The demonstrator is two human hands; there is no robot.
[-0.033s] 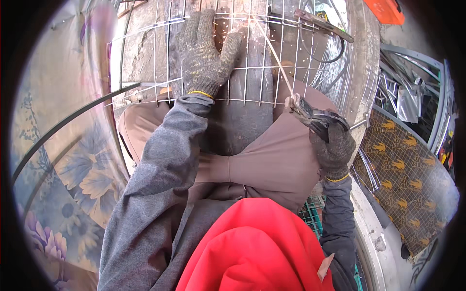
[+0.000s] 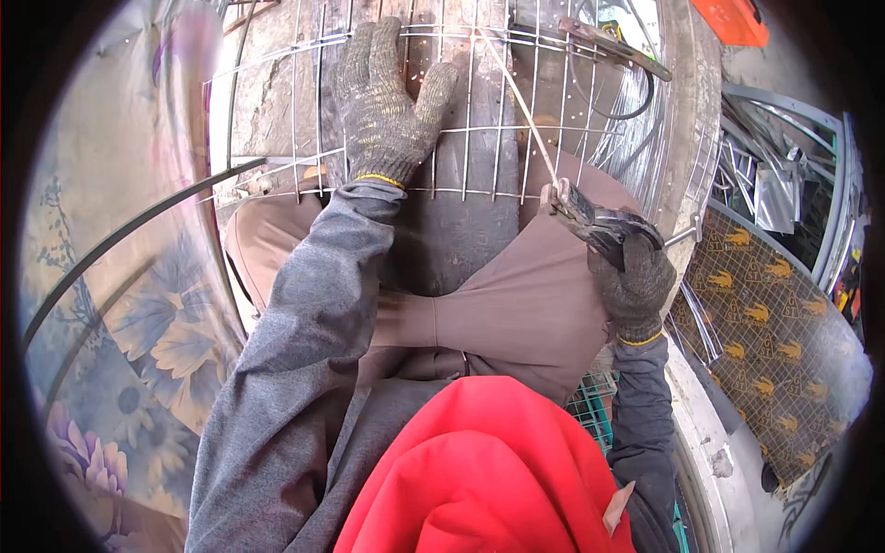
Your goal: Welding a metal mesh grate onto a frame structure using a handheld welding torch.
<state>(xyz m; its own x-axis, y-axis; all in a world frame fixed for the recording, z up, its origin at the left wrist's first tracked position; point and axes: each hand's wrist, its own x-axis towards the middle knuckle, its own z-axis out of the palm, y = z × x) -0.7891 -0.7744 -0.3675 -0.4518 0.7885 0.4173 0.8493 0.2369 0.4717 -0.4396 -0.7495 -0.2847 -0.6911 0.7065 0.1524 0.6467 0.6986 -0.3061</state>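
Observation:
My left hand (image 2: 385, 120), in a grey knit glove with a yellow cuff edge, lies flat on a grid of thin metal wires (image 2: 442, 191), its fingers stretched forward and its thumb apart. In my gloved right hand (image 2: 636, 284) is a dark, worn electrode holder (image 2: 590, 223), gripped by its handle. From its jaws a thin welding rod (image 2: 527, 112) slants up and left. The rod's far tip meets the grid at a wire crossing to the right of my left fingertips. A small glow and scattered sparks show there.
Under the grid runs a dark plank (image 2: 466, 244) between my knees. A rusty metal clamp-like piece (image 2: 616, 48) and a bundle of thin wires (image 2: 645, 138) lie at the right. A curved dark bar (image 2: 138, 221) reaches in from the left. Patterned sheeting (image 2: 756, 323) lies right.
The sparks are fewer, and the orange glow between my left thumb and fingers has faded. My left hand has barely shifted; my right hand and the rod look unmoved.

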